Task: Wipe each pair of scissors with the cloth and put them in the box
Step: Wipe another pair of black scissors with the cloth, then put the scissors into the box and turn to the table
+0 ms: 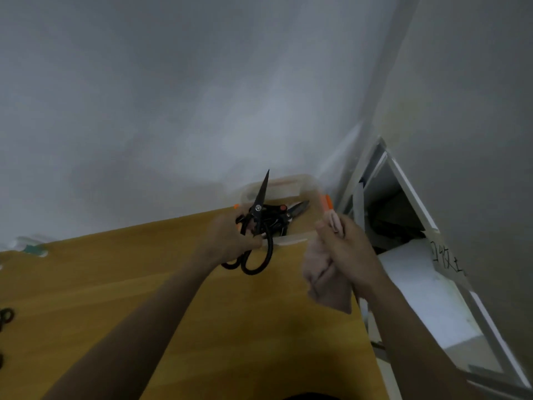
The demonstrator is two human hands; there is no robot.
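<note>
Head view: the left hand (230,239) grips a pair of black scissors (257,226) by the handle loops, blades closed and pointing up and away from the body — a hold that keeps the tip clear of both hands and presents the blades for wiping. The right hand (343,243) is curled around a pale pink cloth (326,281), which is bunched in the palm with its loose end hanging below; the cloth is just beside the scissors but not touching them. Both forearms reach forward over the wooden table (144,284), hands raised above its surface and converging near the far right corner. Directly behind the hands sits the clear plastic box (288,183) with orange latches, placed within easy reach for deposit; at least one dark tool (288,213) with an orange mark already lies inside. At the left table edge more dark loops (5,316) are partly visible — likely further scissors awaiting treatment, though this cannot be confirmed. Judged step: wiping the held pair, or moving it to the box.
</note>
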